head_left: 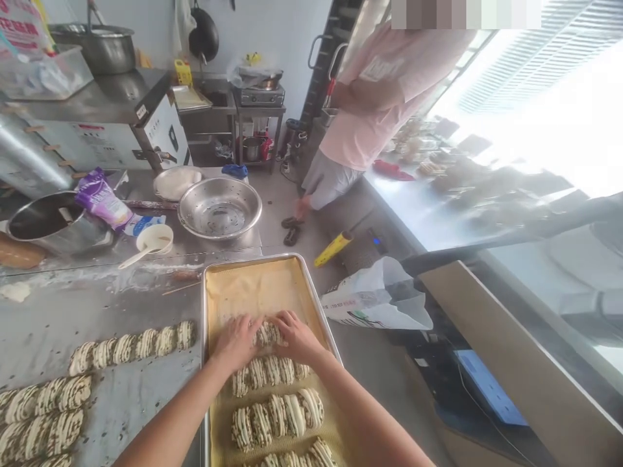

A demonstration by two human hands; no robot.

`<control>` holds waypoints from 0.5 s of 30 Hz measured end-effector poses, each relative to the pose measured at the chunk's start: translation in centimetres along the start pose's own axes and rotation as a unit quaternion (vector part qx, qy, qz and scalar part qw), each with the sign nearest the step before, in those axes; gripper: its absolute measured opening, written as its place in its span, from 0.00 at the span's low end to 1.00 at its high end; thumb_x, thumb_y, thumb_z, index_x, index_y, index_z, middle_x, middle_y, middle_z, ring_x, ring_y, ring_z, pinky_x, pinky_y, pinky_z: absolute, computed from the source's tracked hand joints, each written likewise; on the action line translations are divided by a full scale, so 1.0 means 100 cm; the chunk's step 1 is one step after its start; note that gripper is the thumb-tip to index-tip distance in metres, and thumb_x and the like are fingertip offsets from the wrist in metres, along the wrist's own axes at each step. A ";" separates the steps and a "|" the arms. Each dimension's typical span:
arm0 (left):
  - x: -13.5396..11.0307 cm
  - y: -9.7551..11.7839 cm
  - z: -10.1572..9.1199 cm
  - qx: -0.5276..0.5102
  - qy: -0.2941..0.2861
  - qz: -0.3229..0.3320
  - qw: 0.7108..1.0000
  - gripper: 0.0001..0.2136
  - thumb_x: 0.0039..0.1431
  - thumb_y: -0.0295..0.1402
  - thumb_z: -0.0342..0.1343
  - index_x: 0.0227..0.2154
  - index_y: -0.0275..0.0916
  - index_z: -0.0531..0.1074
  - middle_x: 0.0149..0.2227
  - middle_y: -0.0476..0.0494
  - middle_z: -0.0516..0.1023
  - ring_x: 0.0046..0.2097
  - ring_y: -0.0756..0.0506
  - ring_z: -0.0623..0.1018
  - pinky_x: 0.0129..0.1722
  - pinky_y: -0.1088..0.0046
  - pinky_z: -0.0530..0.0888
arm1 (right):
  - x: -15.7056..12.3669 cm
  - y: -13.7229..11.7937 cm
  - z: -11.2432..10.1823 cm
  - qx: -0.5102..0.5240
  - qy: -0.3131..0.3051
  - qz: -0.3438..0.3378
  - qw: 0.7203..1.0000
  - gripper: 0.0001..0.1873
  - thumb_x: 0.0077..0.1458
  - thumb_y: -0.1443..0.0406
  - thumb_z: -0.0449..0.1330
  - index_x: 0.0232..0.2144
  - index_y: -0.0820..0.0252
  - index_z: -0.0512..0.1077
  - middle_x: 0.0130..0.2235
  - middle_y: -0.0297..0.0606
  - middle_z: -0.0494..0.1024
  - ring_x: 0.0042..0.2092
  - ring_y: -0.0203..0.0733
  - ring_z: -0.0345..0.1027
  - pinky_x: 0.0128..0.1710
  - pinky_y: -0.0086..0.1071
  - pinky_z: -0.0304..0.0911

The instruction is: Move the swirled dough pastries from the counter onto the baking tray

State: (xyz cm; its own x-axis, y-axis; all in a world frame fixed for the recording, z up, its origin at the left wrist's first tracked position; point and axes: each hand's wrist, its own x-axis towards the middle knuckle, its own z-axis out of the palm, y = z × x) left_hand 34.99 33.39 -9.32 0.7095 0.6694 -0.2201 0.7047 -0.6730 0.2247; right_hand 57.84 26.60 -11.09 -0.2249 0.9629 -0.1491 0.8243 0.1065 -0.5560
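Observation:
A metal baking tray [253, 264] lined with yellowish paper lies in front of me. Several twisted dough pieces flecked with green lie in rows on it. My left hand [237, 342] and my right hand [294, 336] both press on the farthest dough piece [267, 333], one at each end, fingers curled over it. A second twisted row [270, 373] lies just below my hands, and a third [275, 415] below that.
More twisted dough strips [131, 345] lie on the floured steel table [97, 305] at left. A colander bowl [220, 209], a white cup with spoon [154, 239], a purple bag [101, 198] and a pot [46, 220] stand behind. A person in a pink shirt [379, 97] stands at right.

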 end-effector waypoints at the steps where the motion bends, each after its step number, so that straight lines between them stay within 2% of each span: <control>1: -0.010 -0.002 0.000 -0.002 0.019 -0.008 1.000 0.35 0.60 0.40 0.62 0.69 0.47 0.59 0.62 0.34 0.70 0.61 0.30 0.72 0.62 0.46 0.70 | -0.005 0.002 0.004 0.004 0.014 0.008 1.000 0.41 0.54 0.60 0.69 0.68 0.53 0.62 0.64 0.48 0.66 0.65 0.52 0.59 0.63 0.44 0.64; 3: -0.038 -0.010 -0.003 -0.019 0.070 -0.019 0.997 0.36 0.62 0.44 0.60 0.71 0.48 0.55 0.65 0.35 0.67 0.65 0.31 0.68 0.66 0.47 0.67 | -0.019 -0.002 0.010 0.000 0.067 0.043 0.997 0.40 0.57 0.61 0.66 0.69 0.53 0.59 0.70 0.51 0.58 0.70 0.56 0.53 0.67 0.49 0.60; 5: -0.071 -0.024 -0.007 -0.027 0.117 -0.035 0.992 0.31 0.67 0.44 0.55 0.70 0.46 0.57 0.65 0.36 0.68 0.65 0.35 0.69 0.66 0.52 0.68 | -0.032 -0.019 0.015 -0.013 0.149 0.090 0.985 0.33 0.60 0.61 0.63 0.66 0.56 0.64 0.67 0.53 0.62 0.69 0.62 0.53 0.67 0.57 0.59; 7: -0.103 -0.049 -0.008 -0.005 0.162 -0.063 0.985 0.24 0.69 0.40 0.51 0.66 0.45 0.63 0.62 0.38 0.73 0.62 0.38 0.72 0.64 0.56 0.71 | -0.039 -0.054 0.023 0.032 0.188 0.089 0.978 0.26 0.65 0.62 0.57 0.64 0.55 0.64 0.64 0.50 0.67 0.65 0.57 0.62 0.62 0.53 0.67; 9: -0.127 -0.082 -0.008 0.038 0.198 -0.092 0.975 0.21 0.69 0.39 0.52 0.63 0.44 0.67 0.60 0.38 0.74 0.62 0.37 0.73 0.64 0.55 0.72 | -0.033 -0.104 0.038 0.091 0.193 0.042 0.976 0.20 0.68 0.62 0.54 0.61 0.52 0.65 0.62 0.46 0.69 0.61 0.51 0.68 0.59 0.48 0.71; 12: -0.141 -0.136 -0.012 0.084 0.204 -0.113 0.969 0.26 0.66 0.41 0.56 0.65 0.44 0.65 0.64 0.38 0.72 0.68 0.34 0.68 0.69 0.48 0.66 | 0.005 -0.183 0.077 0.138 0.179 -0.014 0.974 0.23 0.67 0.67 0.52 0.62 0.52 0.62 0.60 0.45 0.71 0.61 0.47 0.68 0.60 0.45 0.72; 15: -0.137 -0.180 -0.025 0.080 0.157 -0.105 0.979 0.37 0.60 0.45 0.63 0.69 0.46 0.58 0.67 0.37 0.68 0.70 0.33 0.65 0.71 0.44 0.61 | 0.066 -0.236 0.123 0.121 0.203 -0.020 0.972 0.31 0.63 0.71 0.51 0.67 0.62 0.54 0.63 0.54 0.67 0.66 0.55 0.61 0.64 0.52 0.67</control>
State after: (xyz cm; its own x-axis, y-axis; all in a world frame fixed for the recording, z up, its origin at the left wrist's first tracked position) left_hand 12.59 37.09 -7.99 0.5309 0.8451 0.0634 0.8441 -0.5339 0.0494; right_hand 30.50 27.39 -9.03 0.0084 0.9829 0.1841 0.6619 0.1325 -0.7378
